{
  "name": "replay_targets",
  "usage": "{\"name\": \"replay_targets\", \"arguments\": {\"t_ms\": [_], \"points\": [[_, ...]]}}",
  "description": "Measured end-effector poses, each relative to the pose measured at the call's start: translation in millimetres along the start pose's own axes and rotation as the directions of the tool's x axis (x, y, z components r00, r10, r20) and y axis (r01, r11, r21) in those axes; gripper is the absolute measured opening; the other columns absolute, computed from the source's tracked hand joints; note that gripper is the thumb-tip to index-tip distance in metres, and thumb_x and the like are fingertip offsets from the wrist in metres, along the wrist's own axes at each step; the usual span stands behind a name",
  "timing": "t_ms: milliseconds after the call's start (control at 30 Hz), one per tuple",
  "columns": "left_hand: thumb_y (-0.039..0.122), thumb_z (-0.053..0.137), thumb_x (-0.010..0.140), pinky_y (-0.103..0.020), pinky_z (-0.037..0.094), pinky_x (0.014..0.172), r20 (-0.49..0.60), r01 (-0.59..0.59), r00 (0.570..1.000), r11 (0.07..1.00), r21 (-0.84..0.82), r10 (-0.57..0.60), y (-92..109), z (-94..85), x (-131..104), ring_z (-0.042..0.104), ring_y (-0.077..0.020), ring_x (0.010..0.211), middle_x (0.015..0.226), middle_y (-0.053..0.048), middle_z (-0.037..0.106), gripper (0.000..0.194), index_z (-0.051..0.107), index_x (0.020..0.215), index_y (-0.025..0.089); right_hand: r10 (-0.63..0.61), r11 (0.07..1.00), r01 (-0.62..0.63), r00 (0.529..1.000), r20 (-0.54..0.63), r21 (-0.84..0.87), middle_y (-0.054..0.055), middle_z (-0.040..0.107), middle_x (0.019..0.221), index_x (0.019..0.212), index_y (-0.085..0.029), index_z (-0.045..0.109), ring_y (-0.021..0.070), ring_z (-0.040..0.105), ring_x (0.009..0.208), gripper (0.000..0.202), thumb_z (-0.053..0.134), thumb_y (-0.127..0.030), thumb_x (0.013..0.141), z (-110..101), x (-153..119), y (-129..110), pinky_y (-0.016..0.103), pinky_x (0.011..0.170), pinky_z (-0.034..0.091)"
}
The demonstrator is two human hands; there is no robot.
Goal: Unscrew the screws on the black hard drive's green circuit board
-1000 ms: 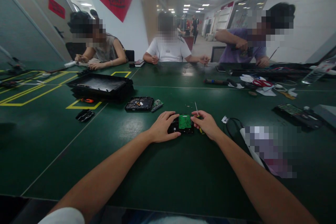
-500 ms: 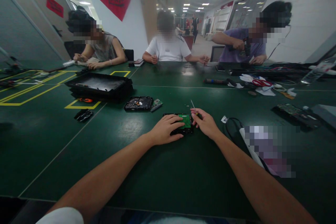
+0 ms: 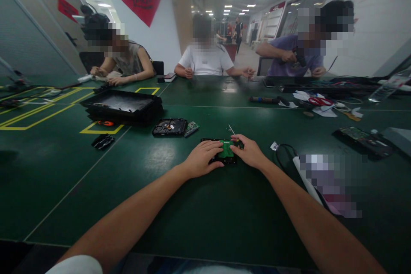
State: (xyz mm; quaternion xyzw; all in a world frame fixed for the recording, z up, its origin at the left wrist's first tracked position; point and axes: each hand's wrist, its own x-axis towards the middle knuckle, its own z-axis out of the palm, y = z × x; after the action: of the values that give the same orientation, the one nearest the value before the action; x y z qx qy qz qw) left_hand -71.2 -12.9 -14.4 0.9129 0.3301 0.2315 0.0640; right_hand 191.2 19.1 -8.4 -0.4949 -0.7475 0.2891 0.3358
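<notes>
A hard drive with a green circuit board on top lies on the table before me. Over its left part rests my left hand, fingers stretched across the top and thumb along the near edge. My right hand is closed around a small screwdriver, its thin shaft pointing up and left, off the board. The right thumb reaches the board's right edge. Most of the screwdriver's handle is hidden in the fingers. Tiny bits, too small to name, lie beyond the drive.
Behind the drive lie another hard drive and a loose circuit board. Stacked black trays stand at back left. A black cable and a blurred packet lie on the right. Three people sit across the green table.
My right hand has turned and shifted slightly inward, its thumb now at the board's edge; the screwdriver's shaft leans further left. The left fingers have drawn a little closer together.
</notes>
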Motion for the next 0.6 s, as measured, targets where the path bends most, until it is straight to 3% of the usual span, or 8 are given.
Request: {"name": "replay_targets", "arguments": {"t_ms": [167,333,433,600], "points": [[0.041,0.059,0.103,-0.058,0.037,0.124,0.012,0.002,1.0,0.993,0.117,-0.004,6,-1.6,-3,0.045,-0.0343,0.15,0.158,-0.016,0.052,0.049,0.057,0.147,0.021,0.047,0.985,-0.063,0.994,-0.096,-0.163,0.005,0.078,0.102,0.112,-0.023,0.073,0.0216,0.071,0.088,0.026,0.067,-0.041,0.094,-3,0,4,0.034,0.081,0.052],[0.062,0.063,0.095,-0.059,0.035,0.125,0.025,0.001,1.0,0.993,0.122,-0.004,30,-0.9,3,0.042,-0.039,0.151,0.163,-0.022,0.044,0.083,0.041,0.159,0.014,0.139,0.942,-0.199,0.964,-0.229,-0.27,0.002,0.074,0.082,0.1,-0.024,0.071,0.0197,0.067,0.073,0.023,0.053,-0.037,0.102,-14,1,15,0.03,0.07,0.046],[0.059,0.056,0.101,-0.057,0.041,0.12,0.025,0.002,1.0,0.991,0.135,-0.005,49,7.2,14,0.046,-0.0373,0.146,0.158,-0.019,0.05,0.072,0.043,0.157,0.017,0.052,0.908,-0.166,0.955,-0.291,-0.385,0.005,0.075,0.092,0.102,-0.022,0.069,0.0221,0.068,0.084,0.023,0.048,-0.033,0.103,-18,3,18,0.032,0.078,0.046],[0.045,0.055,0.103,-0.054,0.048,0.111,0.013,0.047,0.999,0.984,0.169,-0.05,61,16.7,24,0.054,-0.0354,0.133,0.148,-0.016,0.058,0.049,0.056,0.144,0.017,-0.027,0.874,-0.09,0.972,-0.233,-0.477,0.008,0.074,0.106,0.103,-0.022,0.07,0.023,0.067,0.099,0.022,0.048,-0.029,0.103,-10,4,17,0.032,0.088,0.046]]}}
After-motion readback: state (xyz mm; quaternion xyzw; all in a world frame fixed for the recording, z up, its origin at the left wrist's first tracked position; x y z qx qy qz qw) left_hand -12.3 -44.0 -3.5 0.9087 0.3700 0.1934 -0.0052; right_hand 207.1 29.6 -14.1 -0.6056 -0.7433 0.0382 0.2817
